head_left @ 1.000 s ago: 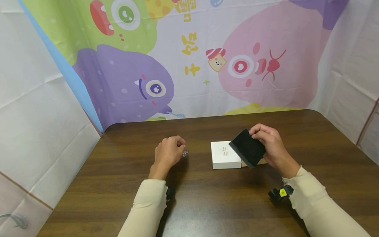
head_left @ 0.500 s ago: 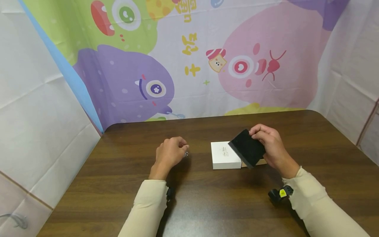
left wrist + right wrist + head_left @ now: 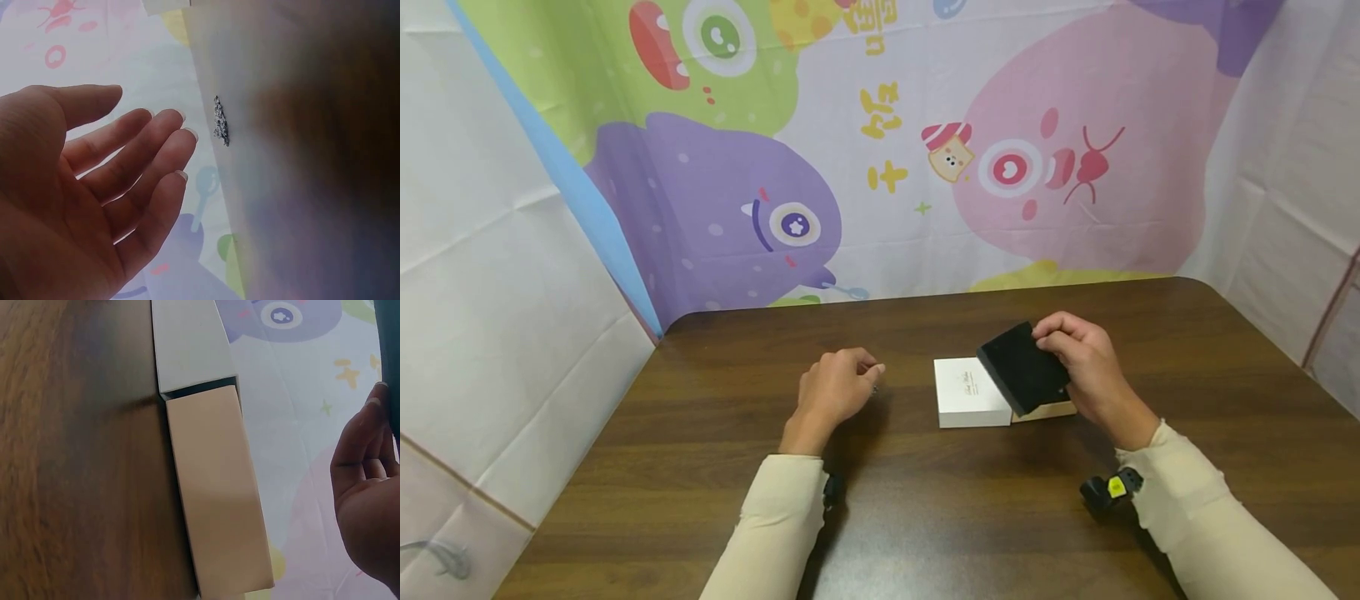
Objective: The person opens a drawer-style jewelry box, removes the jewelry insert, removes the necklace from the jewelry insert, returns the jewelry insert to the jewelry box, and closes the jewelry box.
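I am observing a dark wooden table (image 3: 925,517) under both forearms, with a cartoon monster backdrop (image 3: 880,150) hanging beyond the hands.

Just inward of the right hand (image 3: 1093,375), a white box lid (image 3: 970,392) is lying flat on the table, with a beige box tray (image 3: 215,494) butted against its far side and directly beneath the hand. The right wrist view shows lid and tray touching along one edge.

The right hand is gripping a black foam pad (image 3: 1021,367), fingers curled over its upper edge, holding it tilted above the tray and not resting in it.

The left hand (image 3: 833,396) is sitting on the table, well apart from the right. In the left wrist view its fingers (image 3: 156,150) are lying relaxed and nearly straight, holding nothing. A small glittering piece of jewellery (image 3: 220,122) is lying on the table just beyond the fingertips, not touching them; its exact kind is too small to tell.

Risks, in my judgement: the pad is being held by one edge only, so it could pivot or slip onto the lid. The jewellery is tiny and loose, and a careless sweep of the left fingers could flick it away.
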`<state>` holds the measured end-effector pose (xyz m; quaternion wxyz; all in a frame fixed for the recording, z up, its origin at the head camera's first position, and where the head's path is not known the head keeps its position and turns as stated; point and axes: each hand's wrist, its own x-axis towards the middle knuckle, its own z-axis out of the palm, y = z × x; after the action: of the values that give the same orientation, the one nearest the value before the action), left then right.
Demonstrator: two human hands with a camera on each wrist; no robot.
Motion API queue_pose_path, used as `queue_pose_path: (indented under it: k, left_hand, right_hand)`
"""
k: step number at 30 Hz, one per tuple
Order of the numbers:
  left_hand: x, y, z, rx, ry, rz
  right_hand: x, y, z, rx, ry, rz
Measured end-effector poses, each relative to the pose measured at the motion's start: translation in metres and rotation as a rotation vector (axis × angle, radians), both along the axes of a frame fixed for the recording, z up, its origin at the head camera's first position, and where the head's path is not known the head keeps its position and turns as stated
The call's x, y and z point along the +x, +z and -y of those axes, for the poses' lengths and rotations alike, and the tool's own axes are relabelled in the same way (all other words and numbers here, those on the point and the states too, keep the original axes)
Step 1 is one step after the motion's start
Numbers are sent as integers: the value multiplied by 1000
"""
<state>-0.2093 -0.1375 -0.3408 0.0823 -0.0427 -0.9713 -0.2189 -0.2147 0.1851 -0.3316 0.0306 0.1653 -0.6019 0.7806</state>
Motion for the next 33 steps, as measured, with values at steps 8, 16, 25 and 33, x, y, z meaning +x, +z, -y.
queue_pose_path:
  k: [8, 16, 25, 33]
  left_hand:
    - [1, 1, -2, -2, -20, 7]
    - [1, 1, -4, -19, -41, 32]
    - [3, 2, -7, -38, -77, 71]
    - [4, 2, -7, -33, -91, 71]
  right_hand:
    - [-3, -1, -3, 21, -70, 1]
    - [-6, -3, -7, 89, -137, 0]
    - [-9, -5, -8, 200, -277, 22]
    - [-10, -7, -9, 276, -352, 50]
